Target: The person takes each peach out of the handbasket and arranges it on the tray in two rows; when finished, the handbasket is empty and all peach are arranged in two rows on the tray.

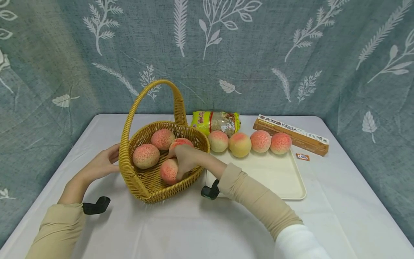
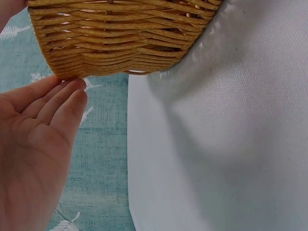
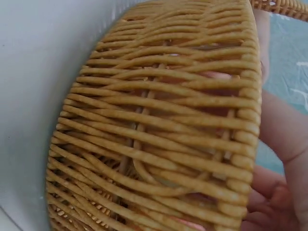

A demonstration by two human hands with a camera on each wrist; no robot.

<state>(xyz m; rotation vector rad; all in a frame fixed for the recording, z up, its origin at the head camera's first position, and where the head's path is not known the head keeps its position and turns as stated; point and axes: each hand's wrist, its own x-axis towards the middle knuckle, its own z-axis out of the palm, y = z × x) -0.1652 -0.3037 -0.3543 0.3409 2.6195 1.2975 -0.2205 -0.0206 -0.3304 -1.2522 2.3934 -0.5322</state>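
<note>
A golden wicker basket [image 1: 155,198] with a tall hooped handle stands on the white table, slightly turned. Several pinkish peaches lie inside it, two of them at the left and back: a speckled peach [image 1: 146,156] and another peach [image 1: 163,139]. My left hand [image 1: 101,163] is at the basket's left end; in the left wrist view its extended fingertips [image 2: 72,91] touch the wicker. Reaching over the near right rim, my right hand [image 1: 187,160] grips the front peach [image 1: 169,171], with a further peach [image 1: 181,142] just behind. The wicker wall hides most of that grip in the right wrist view.
A cream tray [image 1: 258,180] sits right of the basket, several peaches [image 1: 240,145] in a row along its far edge. Behind are a yellow food bag [image 1: 215,121] and a long pasta box [image 1: 291,135]. A small orange packet [image 1: 302,157] lies beside the tray.
</note>
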